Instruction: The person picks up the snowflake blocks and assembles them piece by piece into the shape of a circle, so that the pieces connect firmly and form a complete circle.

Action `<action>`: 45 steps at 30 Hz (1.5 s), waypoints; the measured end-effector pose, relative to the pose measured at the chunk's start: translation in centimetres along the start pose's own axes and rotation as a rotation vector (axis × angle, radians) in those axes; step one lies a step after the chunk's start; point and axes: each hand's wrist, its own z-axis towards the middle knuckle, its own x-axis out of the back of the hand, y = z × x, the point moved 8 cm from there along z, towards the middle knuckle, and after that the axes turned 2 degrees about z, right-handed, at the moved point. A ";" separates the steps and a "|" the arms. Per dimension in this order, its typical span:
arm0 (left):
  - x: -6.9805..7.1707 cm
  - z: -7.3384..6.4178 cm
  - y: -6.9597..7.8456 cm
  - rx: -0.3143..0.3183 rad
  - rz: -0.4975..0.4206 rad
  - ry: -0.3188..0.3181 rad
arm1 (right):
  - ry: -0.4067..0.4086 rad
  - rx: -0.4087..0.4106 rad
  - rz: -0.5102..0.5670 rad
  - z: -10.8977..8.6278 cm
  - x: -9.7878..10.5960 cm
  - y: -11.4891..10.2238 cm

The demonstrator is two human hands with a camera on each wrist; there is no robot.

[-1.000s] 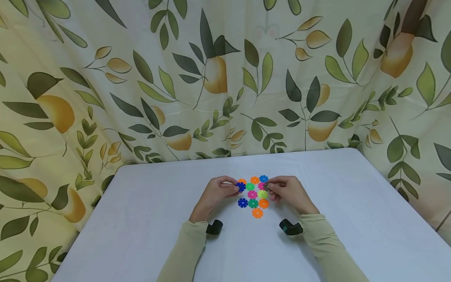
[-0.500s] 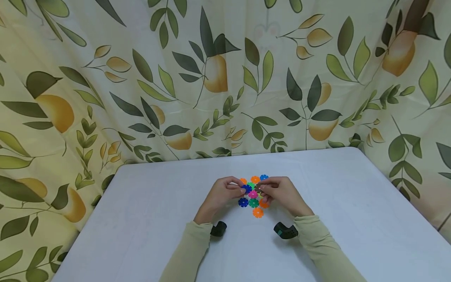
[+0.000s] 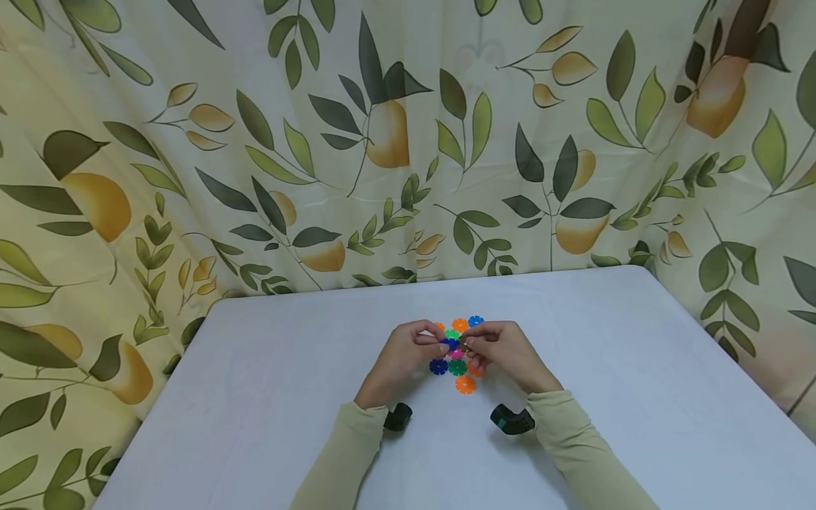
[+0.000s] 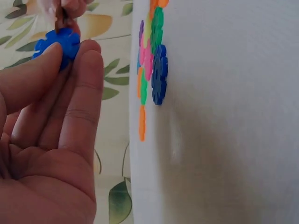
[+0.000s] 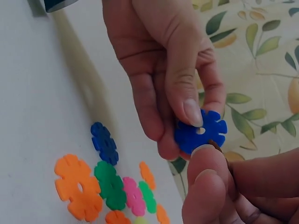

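Observation:
My left hand (image 3: 404,358) pinches a blue notched plastic disc (image 5: 201,133) between thumb and fingers, above the table. From the other side my right hand (image 3: 506,354) pinches a brown disc (image 4: 59,19), mostly covered by the fingertips. In the right wrist view the brown disc stands edge-on to the blue one and meets its rim near a notch. How deep the two discs are pushed together I cannot tell. Beneath and around the hands lie several loose discs, among them a dark blue disc (image 3: 438,367), a green disc (image 3: 457,367) and an orange disc (image 3: 466,384).
A white-covered table (image 3: 268,411) carries the discs. Behind it hangs a leaf-and-fruit patterned curtain (image 3: 395,212). More discs, such as a light blue disc (image 3: 475,321) and a pink disc (image 5: 134,195), lie close to the hands. Each wrist wears a black camera (image 3: 512,419).
Both hands have come together over the loose discs, the left moving right and the right moving left. The blue and brown discs, apart at first, now meet.

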 end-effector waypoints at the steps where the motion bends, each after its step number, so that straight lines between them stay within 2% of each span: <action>1: 0.0 -0.1 0.2 -0.017 0.009 0.007 | -0.001 0.004 0.005 0.0 -0.1 -0.1; 7: -0.2 -0.3 1.3 -0.149 0.045 0.050 | 0.038 0.025 0.030 -0.1 -0.4 -0.4; 11: -0.2 -0.6 1.5 -0.169 0.054 0.074 | 0.051 0.050 0.031 -0.1 -0.8 -0.5; 23: -0.4 -0.9 2.0 -0.258 0.012 0.129 | 0.130 0.053 0.064 -0.1 -1.0 -0.2; 29: -0.4 -1.3 3.4 -0.331 0.121 0.161 | 0.159 0.028 0.103 -0.3 -1.0 -0.1; 33: -0.2 -1.3 3.7 -0.306 0.145 0.126 | 0.148 0.035 0.123 -0.2 -0.8 -0.3; 37: 0.1 -1.1 3.4 -0.274 0.113 0.042 | 0.141 0.067 0.104 -0.2 -0.8 -0.7; 45: 0.2 -0.5 2.1 -0.218 -0.088 -0.120 | 0.167 0.136 -0.005 -0.3 -1.1 -1.6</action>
